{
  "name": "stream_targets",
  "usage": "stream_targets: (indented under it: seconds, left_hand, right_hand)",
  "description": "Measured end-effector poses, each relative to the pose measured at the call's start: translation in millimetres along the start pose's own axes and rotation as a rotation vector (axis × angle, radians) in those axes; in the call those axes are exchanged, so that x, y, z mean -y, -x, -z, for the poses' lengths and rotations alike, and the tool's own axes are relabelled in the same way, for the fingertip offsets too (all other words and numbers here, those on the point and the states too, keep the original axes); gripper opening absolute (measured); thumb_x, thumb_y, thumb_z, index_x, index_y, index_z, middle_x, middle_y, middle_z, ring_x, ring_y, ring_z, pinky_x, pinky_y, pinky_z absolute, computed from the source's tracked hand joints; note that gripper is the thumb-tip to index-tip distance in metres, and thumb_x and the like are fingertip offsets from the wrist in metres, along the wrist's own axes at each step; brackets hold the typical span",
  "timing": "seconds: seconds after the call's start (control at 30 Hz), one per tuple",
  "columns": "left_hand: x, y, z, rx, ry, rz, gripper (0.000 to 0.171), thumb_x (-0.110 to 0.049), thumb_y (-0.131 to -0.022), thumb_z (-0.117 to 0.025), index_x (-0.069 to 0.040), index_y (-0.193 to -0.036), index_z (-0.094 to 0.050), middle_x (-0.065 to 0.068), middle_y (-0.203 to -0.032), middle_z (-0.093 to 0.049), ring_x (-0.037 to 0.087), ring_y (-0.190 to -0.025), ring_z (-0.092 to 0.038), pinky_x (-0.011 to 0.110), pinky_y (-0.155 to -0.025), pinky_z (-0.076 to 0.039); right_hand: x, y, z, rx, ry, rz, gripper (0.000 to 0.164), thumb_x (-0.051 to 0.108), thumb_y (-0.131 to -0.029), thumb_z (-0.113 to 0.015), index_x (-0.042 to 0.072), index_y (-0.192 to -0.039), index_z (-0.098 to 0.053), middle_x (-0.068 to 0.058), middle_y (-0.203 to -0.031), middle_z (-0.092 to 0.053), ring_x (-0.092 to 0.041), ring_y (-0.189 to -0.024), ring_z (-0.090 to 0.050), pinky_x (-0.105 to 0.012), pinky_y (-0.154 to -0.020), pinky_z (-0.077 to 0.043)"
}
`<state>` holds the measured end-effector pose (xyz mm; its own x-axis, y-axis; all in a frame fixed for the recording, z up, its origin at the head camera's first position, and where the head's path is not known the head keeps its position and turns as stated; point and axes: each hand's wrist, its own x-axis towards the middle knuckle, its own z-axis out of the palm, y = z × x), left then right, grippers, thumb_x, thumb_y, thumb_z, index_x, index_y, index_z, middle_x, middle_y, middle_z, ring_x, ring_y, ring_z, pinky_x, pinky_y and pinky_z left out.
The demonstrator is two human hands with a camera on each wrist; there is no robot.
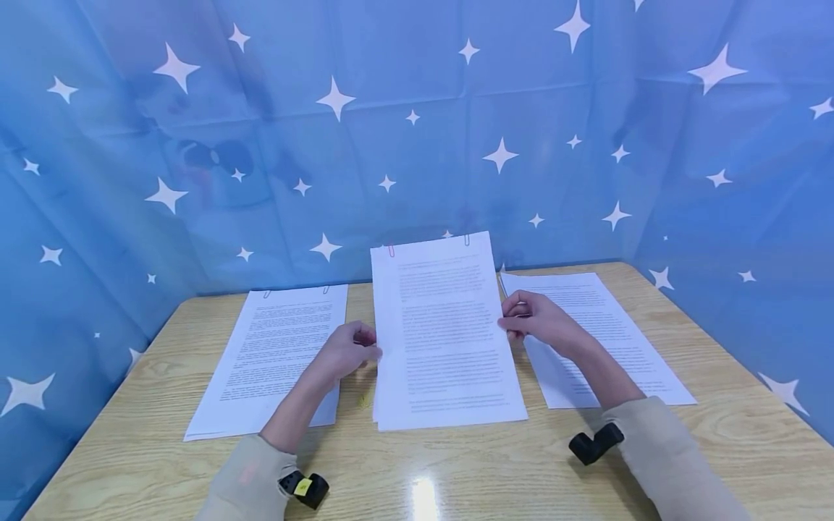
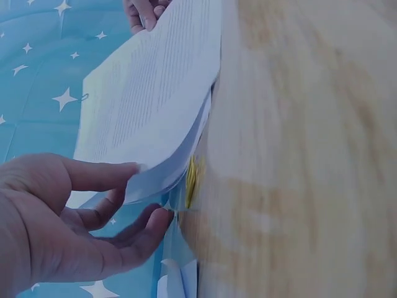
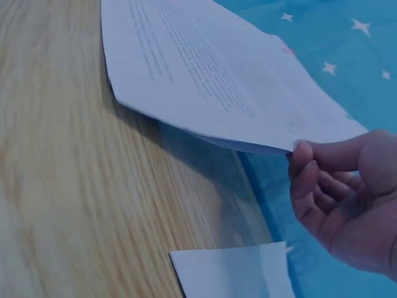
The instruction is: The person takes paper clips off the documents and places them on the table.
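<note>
A stack of printed sheets (image 1: 449,333) is tilted up in the middle of the table, its top edge raised. On that top edge sit a pink paper clip (image 1: 392,251) and a grey paper clip (image 1: 466,240). My left hand (image 1: 352,349) pinches the left edge, thumb in front; in the left wrist view the sheets bow and part slightly near the thumb (image 2: 105,176). Along the right edge, my right hand (image 1: 537,318) grips the stack between thumb and curled fingers, also seen in the right wrist view, where the hand (image 3: 347,192) holds the sheets' edge.
To the left lies another printed stack (image 1: 280,347) with two paper clips along its top. A third printed stack (image 1: 599,340) lies on the right, partly under my right forearm. Small yellow items (image 2: 192,180) rest on the wooden table (image 1: 482,470). A blue star-patterned curtain (image 1: 417,159) hangs behind.
</note>
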<state>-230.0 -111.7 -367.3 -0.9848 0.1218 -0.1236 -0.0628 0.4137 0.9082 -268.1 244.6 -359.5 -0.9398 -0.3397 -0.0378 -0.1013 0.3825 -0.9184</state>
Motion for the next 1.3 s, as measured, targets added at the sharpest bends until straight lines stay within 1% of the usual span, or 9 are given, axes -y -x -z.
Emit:
stream_targets:
  seconds: [0.13, 0.23, 0.37, 0.43, 0.6, 0.8, 0.93, 1.13, 1.3]
  left_hand:
    - [-0.5, -0.4, -0.4, -0.005, 0.017, -0.004, 0.023, -0.001, -0.092, -0.068, 0.003, -0.113, -0.060, 0.015, -0.109, -0.063, 0.026, -0.097, -0.060, 0.039, -0.083, -0.053]
    - [-0.8, -0.6, 0.3, -0.011, 0.040, -0.002, 0.034, -0.005, -0.094, -0.068, 0.002, -0.124, -0.056, 0.015, -0.113, -0.063, 0.027, -0.102, -0.061, 0.042, -0.089, -0.052]
    - [-0.2, -1.9, 1.8, 0.005, 0.075, 0.006, 0.048, -0.009, -0.095, -0.069, 0.002, -0.138, -0.050, 0.015, -0.114, -0.063, 0.029, -0.098, -0.063, 0.045, -0.092, -0.049]
    - [0.3, -2.8, 2.2, 0.024, 0.089, 0.000, 0.046, -0.008, -0.095, -0.069, 0.003, -0.136, -0.053, 0.014, -0.109, -0.063, 0.029, -0.093, -0.063, 0.044, -0.090, -0.049]
    - [-0.2, -3.5, 1.9, 0.054, 0.118, -0.035, 0.026, -0.006, -0.095, -0.068, 0.002, -0.119, -0.063, 0.010, -0.098, -0.062, 0.028, -0.086, -0.061, 0.040, -0.083, -0.051]
    - [-3.6, -2.3, -0.6, 0.040, 0.157, -0.074, 0.017, -0.001, -0.095, -0.067, 0.003, -0.111, -0.063, 0.013, -0.104, -0.062, 0.023, -0.093, -0.060, 0.044, -0.088, -0.055]
    - [-5.7, -0.6, -2.6, 0.019, 0.145, -0.104, 0.018, 0.000, -0.095, -0.067, 0.003, -0.112, -0.065, 0.013, -0.101, -0.062, 0.023, -0.090, -0.060, 0.044, -0.084, -0.056]
    - [-7.9, 1.2, -4.0, 0.002, 0.108, -0.153, 0.016, 0.000, -0.094, -0.068, 0.002, -0.111, -0.067, 0.012, -0.098, -0.063, 0.023, -0.086, -0.060, 0.044, -0.082, -0.056]
    - [-10.7, 2.8, -4.0, 0.031, 0.113, -0.181, 0.011, 0.001, -0.093, -0.069, 0.000, -0.103, -0.068, 0.010, -0.094, -0.064, 0.027, -0.086, -0.062, 0.049, -0.085, -0.055]
  right_hand:
    - [-4, -1, 5, 0.002, -0.006, 0.014, 0.023, 0.008, -0.100, -0.064, -0.005, -0.111, -0.049, -0.011, -0.085, -0.061, -0.029, -0.075, -0.061, -0.035, -0.071, -0.054]
    - [-6, -1, 8, 0.010, -0.006, 0.025, 0.024, 0.009, -0.099, -0.064, -0.006, -0.111, -0.049, -0.012, -0.085, -0.061, -0.028, -0.074, -0.061, -0.035, -0.070, -0.054]
    - [-6, -1, 10, 0.022, -0.014, 0.033, 0.024, 0.009, -0.099, -0.065, -0.005, -0.111, -0.049, -0.011, -0.084, -0.061, -0.026, -0.073, -0.060, -0.035, -0.070, -0.055]
    - [-5, -1, 10, 0.029, -0.016, 0.037, 0.023, 0.009, -0.099, -0.065, -0.005, -0.110, -0.049, -0.011, -0.083, -0.061, -0.026, -0.073, -0.060, -0.035, -0.070, -0.055]
    - [-4, 1, 12, 0.021, -0.009, 0.043, 0.025, 0.009, -0.099, -0.064, -0.005, -0.112, -0.049, -0.012, -0.084, -0.061, -0.026, -0.073, -0.060, -0.034, -0.070, -0.054]
    - [-4, 3, 15, -0.011, 0.006, 0.046, 0.049, 0.012, -0.099, -0.066, -0.004, -0.138, -0.041, -0.014, -0.100, -0.068, -0.030, -0.076, -0.062, -0.031, -0.069, -0.054]
    - [-3, 4, 16, 0.027, 0.023, 0.039, 0.056, 0.012, -0.100, -0.064, -0.003, -0.148, -0.038, -0.014, -0.101, -0.067, -0.033, -0.076, -0.060, -0.035, -0.070, -0.053]
    - [-3, 4, 15, 0.065, 0.004, 0.014, 0.043, 0.018, -0.101, -0.063, 0.002, -0.139, -0.050, -0.009, -0.084, -0.057, -0.027, -0.067, -0.051, -0.038, -0.067, -0.045]
    - [-2, 6, 15, 0.046, 0.037, 0.028, 0.033, 0.031, -0.103, -0.061, 0.002, -0.118, -0.054, -0.006, -0.070, -0.043, -0.021, -0.060, -0.042, -0.034, -0.064, -0.040]
